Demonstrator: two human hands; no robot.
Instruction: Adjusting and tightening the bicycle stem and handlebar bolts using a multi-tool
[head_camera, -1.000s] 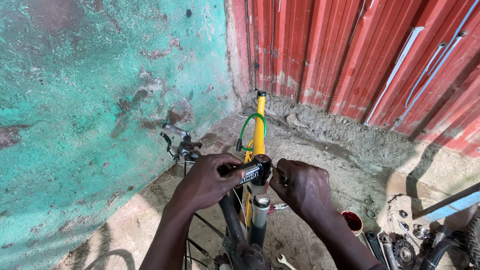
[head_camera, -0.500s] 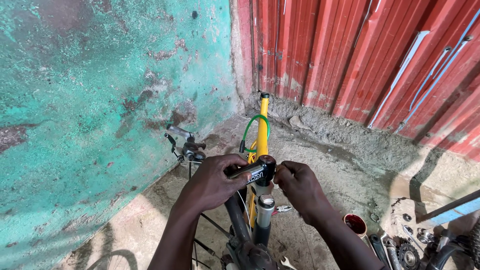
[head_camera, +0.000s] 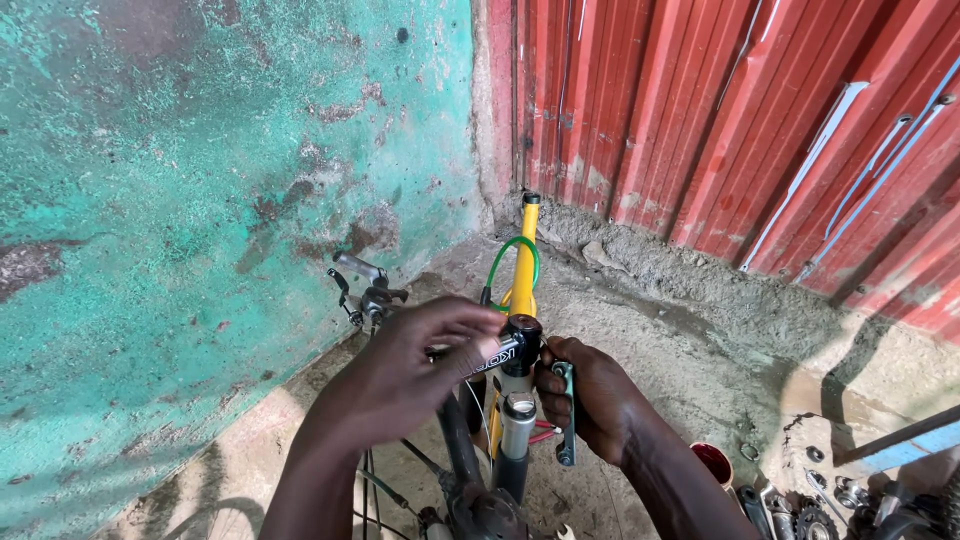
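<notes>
Left hand (head_camera: 405, 375) fingers wrap the black handlebar stem (head_camera: 508, 345) atop the yellow bicycle frame (head_camera: 522, 262), scene centre. Right hand (head_camera: 590, 395) grips a grey multi-tool (head_camera: 566, 415). Likely stem-bolt adjustment; next needs the key seated squarely.

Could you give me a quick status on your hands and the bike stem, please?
Left hand gripping handlebar at black stem. Right hand holding a hex key beside it. Nothing blocking.
</notes>
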